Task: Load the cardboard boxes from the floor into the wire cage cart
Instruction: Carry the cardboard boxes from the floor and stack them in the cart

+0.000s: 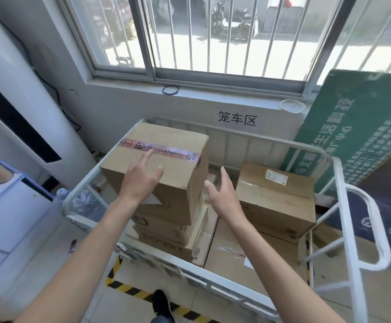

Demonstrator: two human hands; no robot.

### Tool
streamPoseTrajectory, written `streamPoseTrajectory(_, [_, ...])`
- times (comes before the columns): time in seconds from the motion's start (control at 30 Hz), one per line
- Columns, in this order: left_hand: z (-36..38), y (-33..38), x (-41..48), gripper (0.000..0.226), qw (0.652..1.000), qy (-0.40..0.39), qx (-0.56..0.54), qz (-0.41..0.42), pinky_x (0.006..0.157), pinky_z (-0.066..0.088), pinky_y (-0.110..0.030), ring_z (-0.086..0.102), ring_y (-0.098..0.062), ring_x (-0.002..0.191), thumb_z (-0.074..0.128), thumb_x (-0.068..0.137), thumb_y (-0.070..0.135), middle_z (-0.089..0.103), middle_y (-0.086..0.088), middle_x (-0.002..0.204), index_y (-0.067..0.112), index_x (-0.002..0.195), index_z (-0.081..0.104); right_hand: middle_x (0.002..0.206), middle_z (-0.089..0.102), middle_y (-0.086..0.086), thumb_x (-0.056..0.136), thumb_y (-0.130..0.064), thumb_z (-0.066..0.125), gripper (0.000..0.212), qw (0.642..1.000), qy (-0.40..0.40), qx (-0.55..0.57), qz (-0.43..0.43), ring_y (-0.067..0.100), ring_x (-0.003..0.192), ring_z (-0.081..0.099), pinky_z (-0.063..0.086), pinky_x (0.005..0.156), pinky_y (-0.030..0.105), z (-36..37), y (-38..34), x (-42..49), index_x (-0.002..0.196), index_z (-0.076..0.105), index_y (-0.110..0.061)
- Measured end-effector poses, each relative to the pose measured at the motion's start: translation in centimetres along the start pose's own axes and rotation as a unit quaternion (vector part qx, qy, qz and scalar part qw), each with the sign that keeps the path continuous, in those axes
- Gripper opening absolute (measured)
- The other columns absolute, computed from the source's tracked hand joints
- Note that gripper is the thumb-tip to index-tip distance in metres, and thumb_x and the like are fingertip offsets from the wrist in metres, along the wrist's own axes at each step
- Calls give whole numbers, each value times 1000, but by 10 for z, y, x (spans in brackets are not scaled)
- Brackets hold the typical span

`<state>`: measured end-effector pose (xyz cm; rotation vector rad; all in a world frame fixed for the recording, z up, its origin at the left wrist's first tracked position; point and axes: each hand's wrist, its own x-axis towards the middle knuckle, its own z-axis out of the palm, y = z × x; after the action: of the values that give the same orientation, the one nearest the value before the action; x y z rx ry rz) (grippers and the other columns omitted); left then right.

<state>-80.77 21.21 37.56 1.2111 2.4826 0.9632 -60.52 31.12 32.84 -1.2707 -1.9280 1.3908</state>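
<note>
A white wire cage cart (271, 142) stands below the window and holds several cardboard boxes. The tallest stack is on its left, topped by a brown box (178, 173) sealed with pink printed tape. My left hand (140, 177) lies over the near top edge of that box, fingers straight and spread. Just right of the box's corner, my right hand (222, 194) hovers with fingers extended and holds nothing. Another box (276, 199) sits at the right of the cart on a flat box (231, 255).
The cart's open side gate (362, 229) swings out at the right. A green sign board (357, 127) leans on the wall behind it. Yellow-black floor tape (129, 287) marks the cart bay by my shoe (161, 301). A white appliance (26, 127) stands at the left.
</note>
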Motion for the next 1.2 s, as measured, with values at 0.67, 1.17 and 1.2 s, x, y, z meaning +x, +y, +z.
streamPoseTrajectory(0.67, [-32,58,-65,66,978,-58,-90,179,115,27,-30,30,-6,145,57,96,46,38,9,157,27,155,34,165,23,-7,94,-52,55,72,987,76,-49,-130,7,150,20,24,117,35,-69,-53,-93,157,24,-35])
streamPoseTrajectory(1.17, [-67,-58,-23,69,980,-110,-120,112,114,34,-44,32,-11,144,52,90,64,38,12,156,37,152,34,164,21,-14,80,-66,54,85,999,27,-12,-34,6,149,22,29,118,38,65,-50,-95,156,21,-41])
streamPoseTrajectory(1.2, [-63,-63,-16,71,979,-119,-119,115,114,34,-44,31,-10,144,52,89,66,37,13,157,38,152,34,165,20,-13,82,-64,55,85,999,24,-7,-32,7,150,20,28,119,40,68,-46,-89,156,21,-41])
